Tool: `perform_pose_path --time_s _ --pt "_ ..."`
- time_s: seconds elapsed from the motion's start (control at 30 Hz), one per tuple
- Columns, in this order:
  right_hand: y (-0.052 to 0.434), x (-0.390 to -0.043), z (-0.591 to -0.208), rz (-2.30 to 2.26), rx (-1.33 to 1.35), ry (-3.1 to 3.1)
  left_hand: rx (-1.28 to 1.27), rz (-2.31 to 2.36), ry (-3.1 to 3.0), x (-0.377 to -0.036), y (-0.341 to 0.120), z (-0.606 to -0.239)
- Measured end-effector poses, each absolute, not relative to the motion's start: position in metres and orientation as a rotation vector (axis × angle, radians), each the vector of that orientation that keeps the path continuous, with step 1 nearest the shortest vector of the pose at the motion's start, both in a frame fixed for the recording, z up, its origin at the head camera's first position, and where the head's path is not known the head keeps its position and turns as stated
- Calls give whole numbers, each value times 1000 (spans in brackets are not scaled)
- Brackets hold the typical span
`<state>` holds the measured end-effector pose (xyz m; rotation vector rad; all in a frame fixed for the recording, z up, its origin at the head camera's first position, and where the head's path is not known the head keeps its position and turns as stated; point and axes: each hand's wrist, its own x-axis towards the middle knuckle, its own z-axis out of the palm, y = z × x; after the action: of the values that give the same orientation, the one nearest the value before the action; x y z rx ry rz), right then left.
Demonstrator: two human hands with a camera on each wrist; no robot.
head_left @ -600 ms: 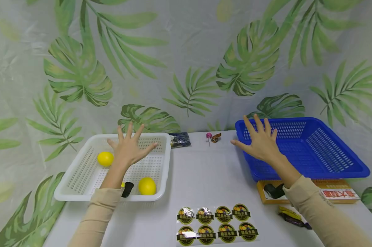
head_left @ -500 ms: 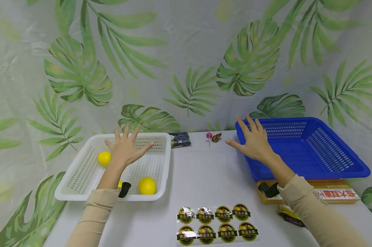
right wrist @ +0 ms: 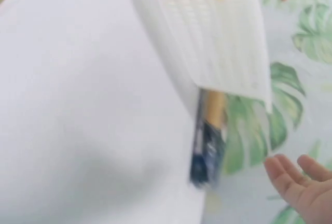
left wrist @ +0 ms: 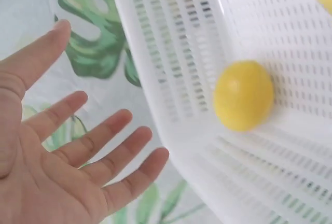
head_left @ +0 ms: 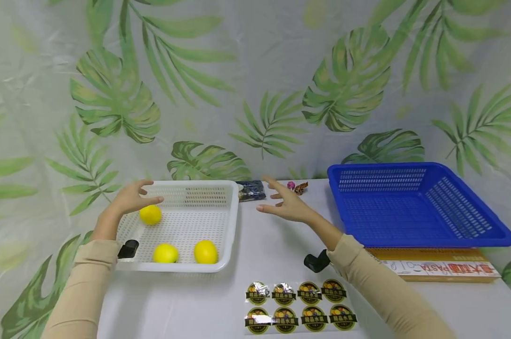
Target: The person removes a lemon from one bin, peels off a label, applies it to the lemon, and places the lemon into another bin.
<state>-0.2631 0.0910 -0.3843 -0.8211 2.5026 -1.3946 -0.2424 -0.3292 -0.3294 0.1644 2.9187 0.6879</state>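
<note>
My left hand (head_left: 132, 198), its fingers spread and slightly bent, is over the left end of a white plastic basket (head_left: 233, 226). Inside the basket lie three yellow lemons: one (head_left: 150, 215) close by that hand, another (head_left: 165, 253) at the near side, a third (head_left: 206, 252) at the near right corner. The left wrist view shows the bare palm beside the basket's rim and one lemon (left wrist: 243, 95). My right hand (head_left: 291, 205) hovers to the right of the white basket with loosely bent fingers and nothing in them. A dark packet (head_left: 252, 190) lies beyond its fingertips.
A blue basket (head_left: 378, 216) stands at the right, above an orange pasta box (head_left: 446, 268). Small wrapped candies (head_left: 301, 188) lie at the back edge. A sheet of round fruit stickers (head_left: 299, 306) lies at the front. A leaf-patterned cloth (head_left: 263, 94) hangs behind.
My right hand has moved left, from the blue basket to beside the white one. The left hand has shifted left, uncovering the near-side lemon. Both hands have turned, and the head view has shifted slightly.
</note>
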Motion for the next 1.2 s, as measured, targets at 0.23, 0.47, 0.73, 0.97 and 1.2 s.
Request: perform_pose_path --time_s 0.23,0.47,0.73,0.97,1.2 --pt "54 -264 -408 -1464 -721 2337 40 879 2732 -253 -353 -334" --pt "33 -260 -421 -1492 -713 2234 -112 1065 2534 -261 -367 -345" --pt "15 -254 -436 -1509 -744 2157 -212 1078 2504 -264 -370 -365" --pt "11 -248 -445 -1548 -703 2129 -270 988 2518 -265 -362 -381" --pt "8 -248 -447 -1593 -698 2084 -265 857 2594 -270 -360 -392"
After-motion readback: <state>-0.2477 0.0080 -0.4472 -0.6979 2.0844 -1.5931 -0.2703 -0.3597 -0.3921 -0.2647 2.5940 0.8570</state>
